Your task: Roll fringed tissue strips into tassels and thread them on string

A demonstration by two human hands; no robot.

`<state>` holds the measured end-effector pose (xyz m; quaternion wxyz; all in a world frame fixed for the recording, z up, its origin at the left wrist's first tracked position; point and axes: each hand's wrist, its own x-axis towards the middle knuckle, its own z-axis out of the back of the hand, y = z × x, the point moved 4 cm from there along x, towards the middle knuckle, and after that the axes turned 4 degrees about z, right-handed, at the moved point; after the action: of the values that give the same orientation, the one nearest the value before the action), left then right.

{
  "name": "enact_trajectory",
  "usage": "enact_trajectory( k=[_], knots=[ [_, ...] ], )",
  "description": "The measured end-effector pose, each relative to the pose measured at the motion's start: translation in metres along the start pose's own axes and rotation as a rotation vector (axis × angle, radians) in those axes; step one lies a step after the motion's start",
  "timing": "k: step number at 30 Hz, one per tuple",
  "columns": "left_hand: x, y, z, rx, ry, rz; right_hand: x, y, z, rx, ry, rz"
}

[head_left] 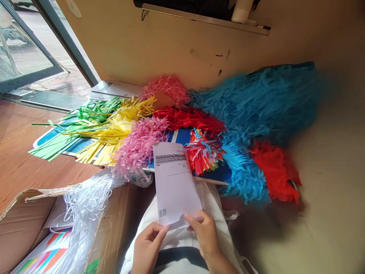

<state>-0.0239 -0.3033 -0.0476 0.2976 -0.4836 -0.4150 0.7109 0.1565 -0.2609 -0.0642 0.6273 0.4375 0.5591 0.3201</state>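
Note:
I hold a flat white packet with a barcode label upright in front of me. My right hand pinches its lower right corner. My left hand has its fingers curled at the packet's lower left edge, touching it. Beyond the packet lie heaps of shredded paper fringe: pink, yellow, green, red, a mixed-colour tassel, a large blue mass and an orange-red bunch. They rest on a blue and white board.
An open cardboard box at lower left holds white plastic strands and coloured printed sheets. A beige wall rises behind the fringe. A glass door stands at upper left. Wooden floor lies left, pale floor right.

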Motion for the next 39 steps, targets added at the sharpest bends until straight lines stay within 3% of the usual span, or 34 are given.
enact_trajectory(
  k=[5,8,15,23,27,30,34,36,39],
  knots=[
    [-0.001,0.004,0.0,0.043,-0.091,-0.129,0.002,0.001,-0.001,-0.053,-0.008,-0.018],
    [0.002,0.009,0.0,-0.044,-0.133,-0.122,0.003,0.001,-0.002,-0.104,-0.028,0.008],
    [0.015,0.002,-0.023,-0.154,0.163,0.074,0.007,-0.005,-0.005,-0.229,-0.05,0.072],
    [0.015,-0.003,-0.025,-0.017,0.071,0.037,0.007,-0.01,-0.006,-0.219,-0.085,0.076],
    [0.014,-0.004,-0.017,-0.024,0.049,0.069,-0.003,0.005,-0.004,-0.17,-0.111,0.162],
    [0.014,-0.011,-0.001,-0.053,0.025,0.039,-0.009,0.021,-0.006,-0.019,0.028,0.174],
    [0.009,-0.026,0.018,-0.113,-0.03,0.006,-0.009,0.041,-0.011,-0.032,0.188,0.098],
    [0.006,-0.033,0.017,-0.25,-0.055,0.001,-0.008,0.049,-0.015,0.007,0.155,0.121],
    [0.004,-0.043,-0.004,-0.488,0.055,0.013,-0.01,0.056,-0.027,0.176,0.072,0.158]
  ],
)
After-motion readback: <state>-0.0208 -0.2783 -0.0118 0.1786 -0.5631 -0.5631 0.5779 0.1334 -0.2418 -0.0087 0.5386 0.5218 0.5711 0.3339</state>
